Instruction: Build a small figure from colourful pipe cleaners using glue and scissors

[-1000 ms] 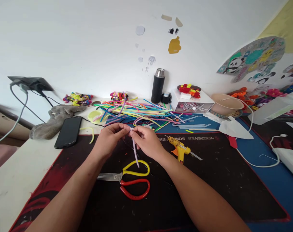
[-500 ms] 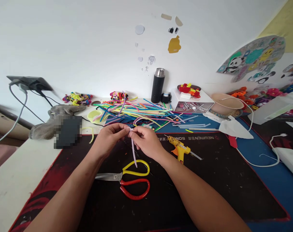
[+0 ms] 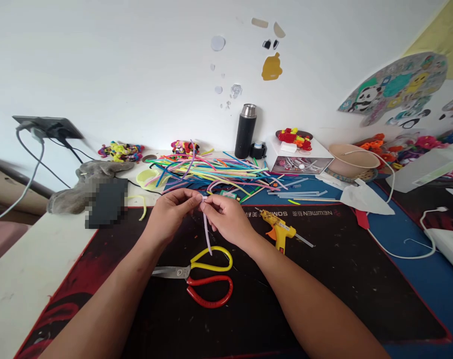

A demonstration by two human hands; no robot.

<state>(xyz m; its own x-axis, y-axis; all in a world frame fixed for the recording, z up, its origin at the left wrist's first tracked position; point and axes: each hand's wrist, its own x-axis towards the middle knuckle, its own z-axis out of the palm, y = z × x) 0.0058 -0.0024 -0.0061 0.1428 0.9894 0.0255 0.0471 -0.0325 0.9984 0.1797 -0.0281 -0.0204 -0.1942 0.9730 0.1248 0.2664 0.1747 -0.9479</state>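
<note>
A pale lilac pipe cleaner (image 3: 207, 234) hangs down from between my two hands, its upper end pinched at the fingertips. My left hand (image 3: 174, 212) closes thumb and forefinger on that upper end. Right beside it, my right hand (image 3: 228, 217) pinches the same end, fingers curled under. Part of the pipe cleaner is hidden by the fingers. Below lie scissors (image 3: 211, 280) with one yellow and one red handle, blades pointing left under my left forearm. To the right of my right hand rests a yellow glue gun (image 3: 281, 230) with a clear stick in its back.
Behind my hands spreads a pile of coloured pipe cleaners (image 3: 211, 172). A black thermos (image 3: 246, 132) stands against the wall beside a white box (image 3: 301, 159). At left lies a grey plush thing (image 3: 67, 197) next to a blurred dark patch. A white cable (image 3: 398, 257) runs at right.
The view has shifted very slightly. Both hands keep their pinch on the pipe cleaner, nearly unmoved.
</note>
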